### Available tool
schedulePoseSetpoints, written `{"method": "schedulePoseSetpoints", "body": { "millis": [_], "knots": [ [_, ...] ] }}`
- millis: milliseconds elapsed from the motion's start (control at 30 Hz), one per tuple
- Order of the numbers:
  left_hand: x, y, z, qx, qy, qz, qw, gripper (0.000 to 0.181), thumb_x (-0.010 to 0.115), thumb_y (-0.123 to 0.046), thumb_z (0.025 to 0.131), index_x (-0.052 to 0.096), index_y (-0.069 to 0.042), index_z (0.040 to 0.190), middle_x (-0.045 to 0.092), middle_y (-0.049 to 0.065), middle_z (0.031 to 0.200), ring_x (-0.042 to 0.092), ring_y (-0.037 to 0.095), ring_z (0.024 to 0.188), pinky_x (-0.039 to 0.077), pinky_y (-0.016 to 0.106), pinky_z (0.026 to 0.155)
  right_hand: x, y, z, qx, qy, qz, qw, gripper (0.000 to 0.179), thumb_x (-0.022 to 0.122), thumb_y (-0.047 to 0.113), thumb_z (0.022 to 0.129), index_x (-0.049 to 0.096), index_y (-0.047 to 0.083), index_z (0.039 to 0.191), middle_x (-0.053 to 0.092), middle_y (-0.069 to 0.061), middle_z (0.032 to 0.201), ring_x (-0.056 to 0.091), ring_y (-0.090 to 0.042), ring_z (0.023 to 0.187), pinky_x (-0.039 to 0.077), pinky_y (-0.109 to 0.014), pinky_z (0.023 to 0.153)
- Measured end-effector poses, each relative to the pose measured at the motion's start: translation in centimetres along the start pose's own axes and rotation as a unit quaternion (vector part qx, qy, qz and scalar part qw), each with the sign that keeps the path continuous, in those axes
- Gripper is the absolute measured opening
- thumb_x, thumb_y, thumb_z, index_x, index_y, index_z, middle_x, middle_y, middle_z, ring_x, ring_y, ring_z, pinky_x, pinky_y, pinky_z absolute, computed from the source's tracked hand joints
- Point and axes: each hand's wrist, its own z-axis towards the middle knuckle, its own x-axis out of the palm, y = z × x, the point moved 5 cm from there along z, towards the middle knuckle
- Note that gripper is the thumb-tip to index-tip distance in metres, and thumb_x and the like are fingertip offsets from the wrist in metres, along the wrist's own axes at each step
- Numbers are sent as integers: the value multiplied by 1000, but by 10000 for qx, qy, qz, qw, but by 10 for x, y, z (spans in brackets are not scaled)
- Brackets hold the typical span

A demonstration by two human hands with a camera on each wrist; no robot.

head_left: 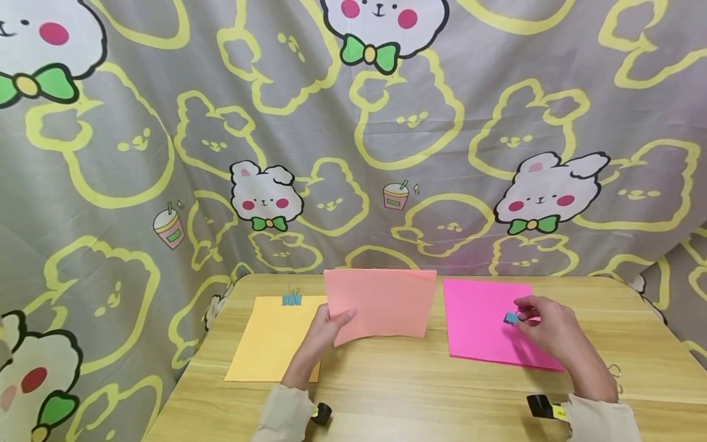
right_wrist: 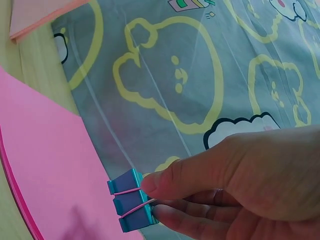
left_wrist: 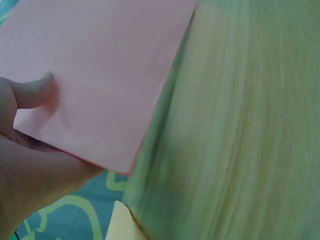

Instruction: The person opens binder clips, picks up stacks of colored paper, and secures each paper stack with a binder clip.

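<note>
My left hand (head_left: 322, 331) grips a stack of salmon-pink paper (head_left: 386, 301) by its left side, holding it up above the table. In the left wrist view the thumb (left_wrist: 35, 92) lies across the front of the pink paper (left_wrist: 105, 75), with the other fingers behind it. My right hand (head_left: 552, 325) pinches a blue binder clip (head_left: 511, 318) over a magenta paper stack (head_left: 480, 325). Close up in the right wrist view, the binder clip (right_wrist: 131, 200) sits between thumb and fingertips, beside the magenta stack (right_wrist: 45, 155).
On the wooden table (head_left: 397, 393), yellow paper (head_left: 270, 344) lies at the left, with blue binder clip hardware (head_left: 291, 299) on its far edge. Small metal rings (head_left: 615, 371) lie near the right forearm. A patterned curtain (head_left: 342, 135) hangs behind the table.
</note>
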Motion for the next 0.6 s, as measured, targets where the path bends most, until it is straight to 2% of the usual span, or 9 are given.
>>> {"method": "schedulePoseSetpoints", "body": {
  "millis": [233, 433, 533, 600],
  "knots": [
    [-1, 3, 2, 252, 63, -49, 9997, 21, 68, -5, 97, 64, 7, 115, 71, 9, 101, 60, 14, 88, 49, 31, 85, -2, 0, 0, 43, 37, 16, 10000, 44, 81, -7, 80, 62, -16, 119, 70, -19, 94, 67, -42, 93, 57, -54, 78],
    [2, 2, 2, 459, 157, 45, 9988, 28, 69, -5, 97, 63, 1, 124, 71, 12, 117, 66, 18, 103, 51, 34, 92, -2, 0, 0, 100, 77, 19, 9999, 44, 81, -7, 80, 62, -16, 119, 70, -20, 95, 67, -42, 93, 56, -54, 79],
    [2, 2, 2, 696, 178, 211, 9972, 32, 68, -5, 98, 63, 0, 129, 70, 14, 122, 65, 18, 107, 51, 34, 94, -2, 0, 0, 106, 85, 16, 9999, 44, 81, -7, 80, 62, -16, 119, 70, -19, 94, 67, -42, 94, 56, -55, 79],
    [3, 0, 1, 963, 261, 215, 9948, 34, 67, -5, 99, 62, 2, 132, 68, 15, 126, 65, 16, 110, 52, 33, 95, -2, 0, 0, 105, 78, 7, 9999, 44, 82, -6, 80, 63, -16, 118, 71, -19, 94, 67, -42, 93, 56, -55, 80]
  ]
}}
